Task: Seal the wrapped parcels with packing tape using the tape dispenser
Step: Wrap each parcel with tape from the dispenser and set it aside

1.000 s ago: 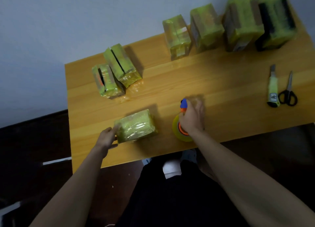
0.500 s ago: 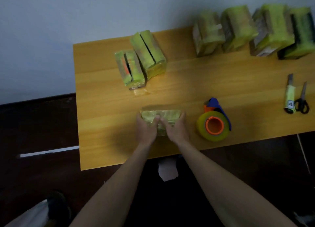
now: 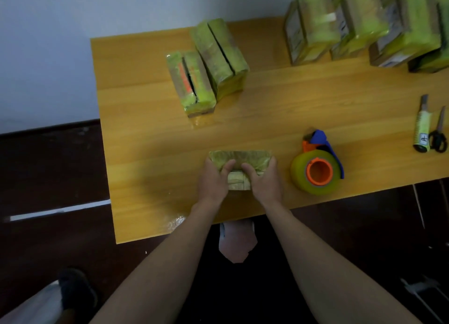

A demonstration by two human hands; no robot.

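Parcel (image 3: 239, 160) lies near the tabletop's (image 3: 145, 139) near edge, wrapped in yellow-green film. Both hands on it. Left hand (image 3: 213, 180) grips the parcel's left end, thumb pressed on top. Right hand (image 3: 263, 180) grips the right end, thumb likewise on top; the 2 thumbs nearly meet at the middle. Fingers curl round the ends, grip closed on the parcel on both sides.

Dispenser (image 3: 317, 165) stands just right of the parcel, apart from it: yellowish tape roll on an orange core, blue handle at the far side. No hand on it.

2 parcels (image 3: 209, 66) stand side by side, far left of centre, touching. A row of 4 parcels (image 3: 364, 22) runs along the far right edge. Knife (image 3: 422, 126) and scissors (image 3: 438, 134) lie side by side at the right edge, well apart from the dispenser.
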